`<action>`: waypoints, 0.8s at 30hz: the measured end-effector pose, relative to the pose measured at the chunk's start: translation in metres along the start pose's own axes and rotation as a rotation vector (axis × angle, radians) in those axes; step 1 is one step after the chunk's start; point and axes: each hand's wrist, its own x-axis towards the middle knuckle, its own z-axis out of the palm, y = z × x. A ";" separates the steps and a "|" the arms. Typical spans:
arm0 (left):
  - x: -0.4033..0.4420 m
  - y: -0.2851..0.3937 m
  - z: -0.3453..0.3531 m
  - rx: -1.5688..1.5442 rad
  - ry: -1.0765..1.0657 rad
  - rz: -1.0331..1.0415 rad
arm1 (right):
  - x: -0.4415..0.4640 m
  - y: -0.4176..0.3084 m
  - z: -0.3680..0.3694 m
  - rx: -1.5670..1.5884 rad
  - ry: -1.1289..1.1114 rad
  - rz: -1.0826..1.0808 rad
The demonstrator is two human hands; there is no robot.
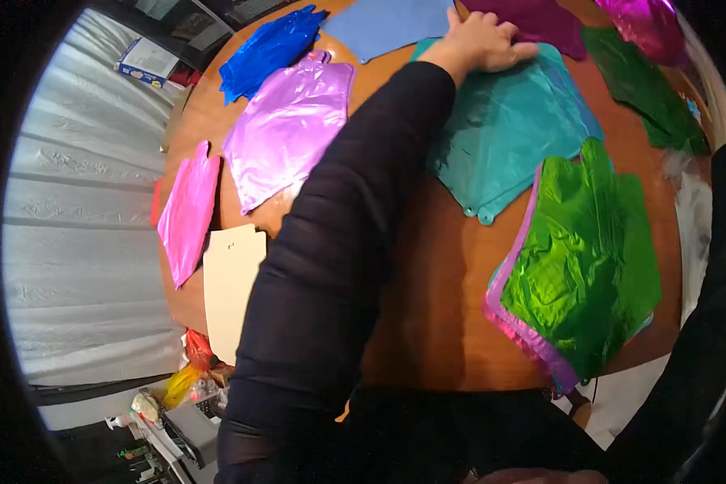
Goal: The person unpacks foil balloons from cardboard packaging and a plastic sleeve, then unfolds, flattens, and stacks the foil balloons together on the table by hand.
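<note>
My left hand (482, 42) lies palm down with its fingers apart at the top of a stack of flat teal foil pieces (508, 121), which look like uninflated balloons. Its fingers reach toward a dark purple flat piece (536, 24) behind the stack. A pale blue piece (391, 28) lies to its left. Only the wrist of my right arm (722, 105) shows, at the right edge; its fingers are hidden. Near it is a shiny magenta foil piece (645, 28), and I cannot tell whether that hand touches it. Below the teal stack, crinkled green foil (561, 266) lies over a purple-edged pile.
On the round wooden table (427, 323) are lilac foil (290, 121), blue foil (270, 48), pink foil (189, 214), dark green foil (641, 89) and a cream card (232, 282). A white curtain (97, 226) hangs at left. Clutter (177, 427) stands at lower left.
</note>
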 end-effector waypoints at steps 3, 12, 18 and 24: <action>0.012 -0.002 -0.018 0.013 -0.117 -0.055 | -0.103 -0.088 0.097 -0.421 -0.006 -0.060; -0.020 -0.037 -0.057 -0.399 -0.204 -0.094 | -0.309 -0.156 0.117 -0.601 -0.563 -0.412; -0.092 -0.038 -0.126 -0.489 -0.252 -0.162 | -0.402 -0.188 0.108 -0.858 -0.699 -0.190; -0.164 -0.033 -0.152 -0.343 -0.065 -0.089 | -0.436 -0.189 0.093 -0.728 -0.718 -0.311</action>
